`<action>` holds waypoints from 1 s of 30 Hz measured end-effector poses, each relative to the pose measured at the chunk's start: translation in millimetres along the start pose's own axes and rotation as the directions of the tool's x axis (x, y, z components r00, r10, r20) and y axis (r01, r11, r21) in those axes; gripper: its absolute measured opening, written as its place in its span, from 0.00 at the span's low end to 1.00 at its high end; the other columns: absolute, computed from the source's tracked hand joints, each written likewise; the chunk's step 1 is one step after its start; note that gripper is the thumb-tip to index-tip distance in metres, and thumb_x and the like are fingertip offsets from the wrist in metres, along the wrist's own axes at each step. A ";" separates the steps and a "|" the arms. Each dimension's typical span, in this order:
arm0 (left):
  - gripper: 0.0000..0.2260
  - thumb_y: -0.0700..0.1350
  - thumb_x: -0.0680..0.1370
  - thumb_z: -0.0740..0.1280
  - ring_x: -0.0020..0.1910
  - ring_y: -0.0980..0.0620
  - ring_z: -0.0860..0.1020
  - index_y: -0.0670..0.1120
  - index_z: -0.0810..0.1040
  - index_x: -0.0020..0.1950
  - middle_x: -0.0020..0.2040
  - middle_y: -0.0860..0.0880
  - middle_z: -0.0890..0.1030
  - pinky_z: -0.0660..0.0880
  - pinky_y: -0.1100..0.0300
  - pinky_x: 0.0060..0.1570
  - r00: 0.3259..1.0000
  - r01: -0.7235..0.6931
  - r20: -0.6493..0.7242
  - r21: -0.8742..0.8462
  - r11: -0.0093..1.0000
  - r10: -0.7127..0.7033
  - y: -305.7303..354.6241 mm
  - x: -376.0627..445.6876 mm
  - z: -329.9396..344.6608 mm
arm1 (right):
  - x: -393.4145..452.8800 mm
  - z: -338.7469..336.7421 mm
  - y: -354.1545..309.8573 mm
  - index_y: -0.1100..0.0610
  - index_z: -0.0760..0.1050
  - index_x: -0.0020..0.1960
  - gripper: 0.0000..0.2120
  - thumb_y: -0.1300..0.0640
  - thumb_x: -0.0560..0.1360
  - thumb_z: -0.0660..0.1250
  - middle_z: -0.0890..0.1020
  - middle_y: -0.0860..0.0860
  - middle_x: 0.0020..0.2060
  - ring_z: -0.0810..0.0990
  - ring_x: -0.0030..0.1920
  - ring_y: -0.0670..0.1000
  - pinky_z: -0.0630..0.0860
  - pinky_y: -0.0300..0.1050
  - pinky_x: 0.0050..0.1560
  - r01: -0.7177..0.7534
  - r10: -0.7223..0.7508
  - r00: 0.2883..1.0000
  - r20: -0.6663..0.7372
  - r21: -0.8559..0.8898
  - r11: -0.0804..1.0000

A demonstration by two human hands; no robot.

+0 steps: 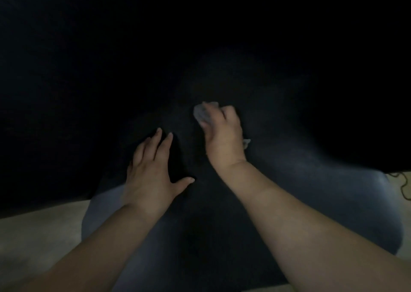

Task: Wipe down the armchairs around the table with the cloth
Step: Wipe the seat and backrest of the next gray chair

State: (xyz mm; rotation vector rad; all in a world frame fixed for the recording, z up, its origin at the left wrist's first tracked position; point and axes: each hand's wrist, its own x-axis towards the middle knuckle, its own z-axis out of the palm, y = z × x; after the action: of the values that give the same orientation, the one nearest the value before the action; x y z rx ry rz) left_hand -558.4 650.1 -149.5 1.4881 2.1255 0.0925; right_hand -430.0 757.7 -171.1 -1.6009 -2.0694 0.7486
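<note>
A dark grey-blue armchair [322, 191] fills the middle of the dim view, its upper part lost in darkness. My right hand [223, 136] is closed around a pale grey cloth [201, 113] and presses it onto the armchair's surface; a corner of the cloth pokes out at the right of the wrist. To its left, my left hand [151, 171] lies flat on the armchair with its fingers spread and nothing in it.
A pale beige floor [40, 236] shows at the lower left and at the right edge, where a thin dark cable [402, 187] lies. Everything above the armchair is too dark to make out.
</note>
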 end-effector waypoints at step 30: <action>0.46 0.66 0.67 0.69 0.75 0.51 0.48 0.52 0.52 0.78 0.78 0.55 0.47 0.57 0.49 0.71 0.999 0.030 -0.040 -0.001 1.000 -0.030 -4.9 -4.8 0.0 | -4.8 4.9 5.5 0.55 0.75 0.64 0.17 0.62 0.75 0.64 0.73 0.60 0.52 0.72 0.51 0.60 0.71 0.49 0.50 0.157 -0.150 0.986 0.077 -0.107 0.982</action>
State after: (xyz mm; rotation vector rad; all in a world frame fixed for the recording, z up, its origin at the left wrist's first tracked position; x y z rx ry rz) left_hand -561.4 643.9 -149.4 1.4643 2.1785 0.1126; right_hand -427.8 753.3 -178.4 -1.4702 -2.2911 0.6511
